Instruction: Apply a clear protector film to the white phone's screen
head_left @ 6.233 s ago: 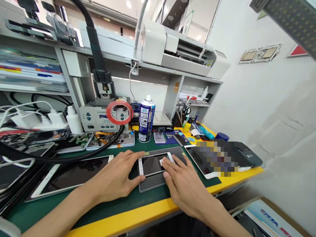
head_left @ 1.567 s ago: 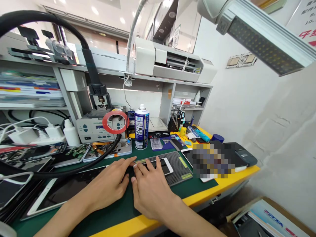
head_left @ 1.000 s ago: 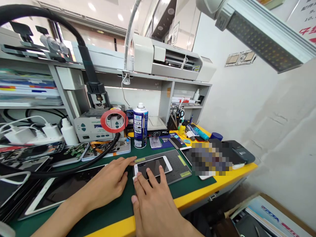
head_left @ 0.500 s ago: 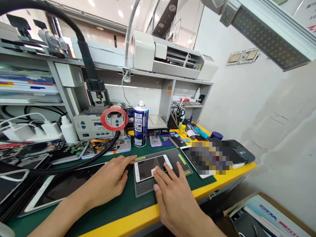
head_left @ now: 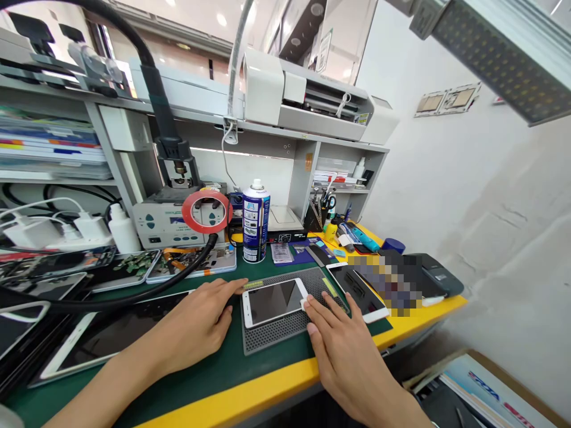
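Note:
A white-framed smartphone (head_left: 274,302) lies screen up on a grey perforated mat (head_left: 267,342). My left hand (head_left: 203,315) rests beside the mat's left side, its index finger stretched to the mat's upper left corner and the other fingers loosely bent, holding nothing. At the phone's right end is my right hand (head_left: 341,333), fingers extended and thumb apart. Under its leading fingertips shows a small white piece (head_left: 303,304), mostly covered; I cannot tell its material. A white-edged tablet (head_left: 357,291) lies just beyond the right fingers.
A blue spray can (head_left: 256,223) stands behind the mat. Left of it are a red tape roll (head_left: 189,224) on a grey station and trays of phone parts (head_left: 214,260). A black hose (head_left: 178,274) crosses the left side above another tablet (head_left: 111,333). The yellow bench edge (head_left: 250,395) runs in front.
My right hand has slid right across the phone screen to its right end, the white piece moving with it. My left hand has stayed in place. The view has shifted slightly.

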`<state>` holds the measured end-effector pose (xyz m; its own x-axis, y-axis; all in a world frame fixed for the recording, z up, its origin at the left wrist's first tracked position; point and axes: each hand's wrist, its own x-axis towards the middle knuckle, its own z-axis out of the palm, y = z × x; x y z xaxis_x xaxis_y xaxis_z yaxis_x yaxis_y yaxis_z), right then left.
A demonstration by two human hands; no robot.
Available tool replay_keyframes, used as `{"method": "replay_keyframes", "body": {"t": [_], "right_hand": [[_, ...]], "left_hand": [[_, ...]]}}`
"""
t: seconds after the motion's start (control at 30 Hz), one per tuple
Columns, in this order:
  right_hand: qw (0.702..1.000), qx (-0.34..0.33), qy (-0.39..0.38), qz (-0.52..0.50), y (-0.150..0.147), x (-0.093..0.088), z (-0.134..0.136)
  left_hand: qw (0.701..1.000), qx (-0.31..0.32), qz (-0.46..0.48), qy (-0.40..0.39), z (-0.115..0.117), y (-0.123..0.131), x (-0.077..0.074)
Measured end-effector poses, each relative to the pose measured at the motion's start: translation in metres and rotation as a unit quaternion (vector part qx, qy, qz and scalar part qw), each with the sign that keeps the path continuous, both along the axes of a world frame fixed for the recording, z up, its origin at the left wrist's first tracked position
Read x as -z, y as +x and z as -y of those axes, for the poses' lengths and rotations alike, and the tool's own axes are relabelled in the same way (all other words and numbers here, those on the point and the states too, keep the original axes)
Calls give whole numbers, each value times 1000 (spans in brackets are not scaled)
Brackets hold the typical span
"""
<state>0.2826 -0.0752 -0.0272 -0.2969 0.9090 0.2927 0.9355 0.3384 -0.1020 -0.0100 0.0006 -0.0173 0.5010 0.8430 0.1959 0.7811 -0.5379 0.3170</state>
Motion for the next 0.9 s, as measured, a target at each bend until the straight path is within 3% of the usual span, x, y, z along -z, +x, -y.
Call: {"method": "replay_keyframes", "body": {"t": [0.63,0.9], "right_hand": [[999,6,-5,38,-14,-10,-46],[999,0,10,42,-18,-8,-62]], "left_hand": [[998,-20,-10,-62,10,15,-17],[996,-31,-18,-76,8,14,-16]]}}
